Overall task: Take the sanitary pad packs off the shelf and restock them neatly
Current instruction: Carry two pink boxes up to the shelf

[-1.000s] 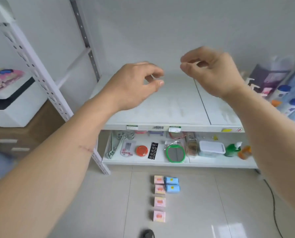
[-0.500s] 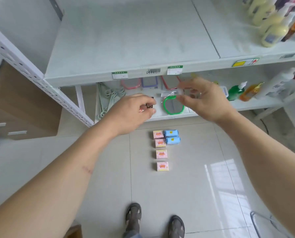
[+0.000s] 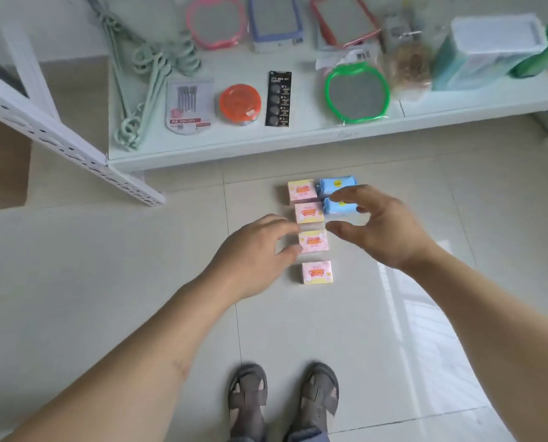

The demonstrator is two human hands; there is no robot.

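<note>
Head view: six pad packs (image 3: 313, 240) lie on the floor (image 3: 138, 266) at frame centre, below the shelf (image 3: 298, 135). Left hand (image 3: 253, 253) and right hand (image 3: 374, 231) hang loosely spread, holding nothing; best gather neighbouring packs squarely together.

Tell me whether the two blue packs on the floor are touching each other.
Cannot tell. In the head view the far blue pack and near blue pack sit close together, but the right hand reaches over their meeting edge.
</note>
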